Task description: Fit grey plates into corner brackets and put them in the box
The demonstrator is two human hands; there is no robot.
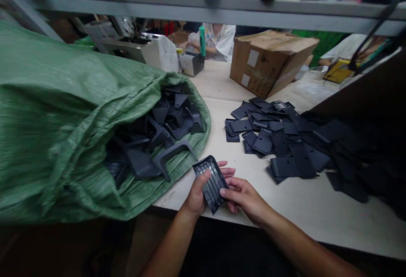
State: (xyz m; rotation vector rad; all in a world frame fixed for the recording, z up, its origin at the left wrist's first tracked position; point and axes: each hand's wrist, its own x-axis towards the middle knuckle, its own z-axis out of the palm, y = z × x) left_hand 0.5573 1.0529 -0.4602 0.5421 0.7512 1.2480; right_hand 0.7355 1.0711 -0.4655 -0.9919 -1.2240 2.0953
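Observation:
A dark ribbed plastic part (215, 187) is held tilted over the table's front edge, its ribbed side up. My left hand (198, 192) grips its left side, thumb on the ribs and fingers behind it. The right side is pinched by my right hand (241, 196), with the thumb on its lower right edge. To the left, an open green sack (72, 99) holds several dark bent parts (142, 158). Many flat dark pieces (285, 163) lie in a loose pile to the right.
A cardboard box (260, 65) stands at the back of the table (215, 86). A metal shelf (203, 12) crosses above. Across the table, a person in a white shirt (226, 42) sits beyond a small grey box (191, 63).

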